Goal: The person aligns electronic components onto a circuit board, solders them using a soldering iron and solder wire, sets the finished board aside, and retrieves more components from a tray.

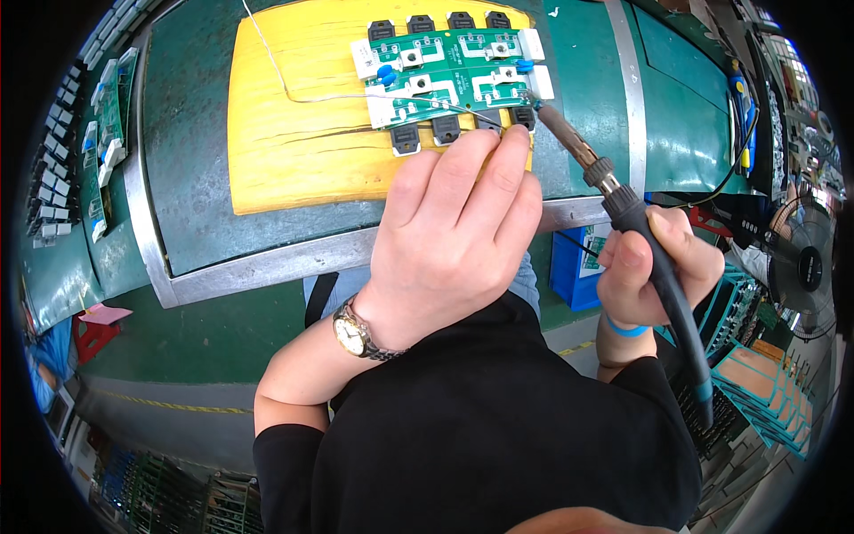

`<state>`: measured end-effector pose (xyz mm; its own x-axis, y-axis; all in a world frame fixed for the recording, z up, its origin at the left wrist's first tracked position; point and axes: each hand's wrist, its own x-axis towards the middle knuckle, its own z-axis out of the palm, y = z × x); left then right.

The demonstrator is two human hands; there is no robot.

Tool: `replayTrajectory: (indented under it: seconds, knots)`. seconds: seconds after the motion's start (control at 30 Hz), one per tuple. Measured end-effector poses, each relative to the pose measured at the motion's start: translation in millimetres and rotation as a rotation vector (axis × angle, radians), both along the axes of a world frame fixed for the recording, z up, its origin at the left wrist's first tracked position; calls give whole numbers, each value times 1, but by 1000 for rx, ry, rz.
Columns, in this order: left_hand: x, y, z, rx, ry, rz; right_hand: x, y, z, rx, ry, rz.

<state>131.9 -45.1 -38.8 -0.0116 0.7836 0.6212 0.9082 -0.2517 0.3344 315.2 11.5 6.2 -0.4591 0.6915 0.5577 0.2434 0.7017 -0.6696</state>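
Observation:
A green circuit board (433, 67) lies on a yellow wooden board (302, 151), with black transistors (406, 138) along its near and far edges. It also carries white blocks (366, 59) and blue round components (386, 75). My left hand (458, 218) reaches over the near edge, fingers bent together, and thin solder wire (334, 96) runs across the circuit board into its fingertips. In my right hand (658, 267) is a soldering iron (633, 214), held like a pen. Its tip is at the circuit board's near right corner; whether it touches a joint is too small to tell.
A metal-edged green bench (200, 191) carries the wooden board. More circuit boards (108, 151) stand at the left. A blue bin (574, 271) sits below the bench edge at right. Beyond my right hand are a black fan (805, 258) and teal racks (765, 392).

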Motion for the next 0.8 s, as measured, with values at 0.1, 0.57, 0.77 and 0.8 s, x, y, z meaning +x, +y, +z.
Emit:
replayTrajectory:
  seconds: [0.1,0.57,0.77,0.8]
  knots:
    - [0,1,0,-5,1,1,-1,-2,3,49,-56,12]
    - [1,-1,2,-41,-5,5,-19,-1,13,222,-224,56]
    - [2,-1,3,-48,8,19,-22,-2,16,231,-264,51]
    - [2,-1,3,-52,11,19,-22,-3,15,237,-257,43]
